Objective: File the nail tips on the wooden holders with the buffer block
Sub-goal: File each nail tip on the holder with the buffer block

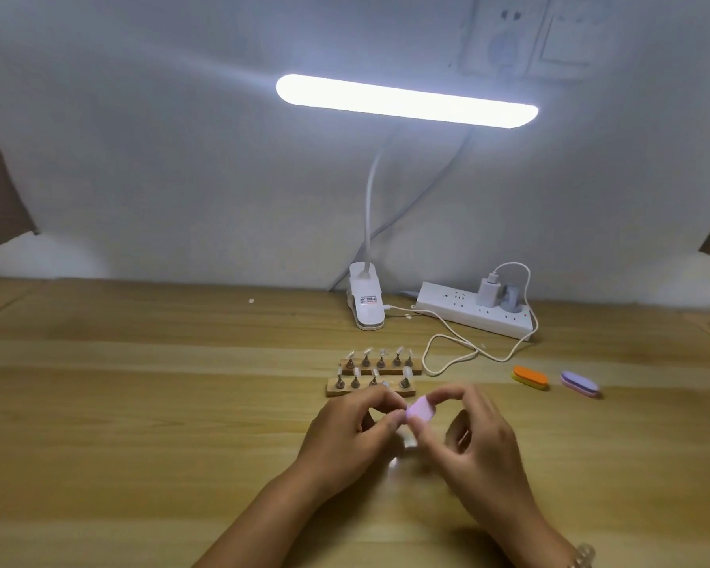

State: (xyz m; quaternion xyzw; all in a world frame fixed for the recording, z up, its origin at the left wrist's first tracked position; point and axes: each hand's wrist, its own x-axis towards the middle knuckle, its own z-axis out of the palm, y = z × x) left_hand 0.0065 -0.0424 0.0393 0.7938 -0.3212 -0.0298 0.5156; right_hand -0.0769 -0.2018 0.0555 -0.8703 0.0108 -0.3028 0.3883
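Pinching pale pink oval buffer block (421, 410), right hand (482, 450) is working above wooden worktop (140, 424) centre; left hand (351, 430) curled fingertips are meeting beside block, grip unclear.

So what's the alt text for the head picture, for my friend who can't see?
Over a wooden table the right hand pinches a pink buffer, and the curled fingers of the left hand meet its end, too blurred to tell what they hold. Behind them stand two wooden holders of nail tips, a lit lamp and a power strip.
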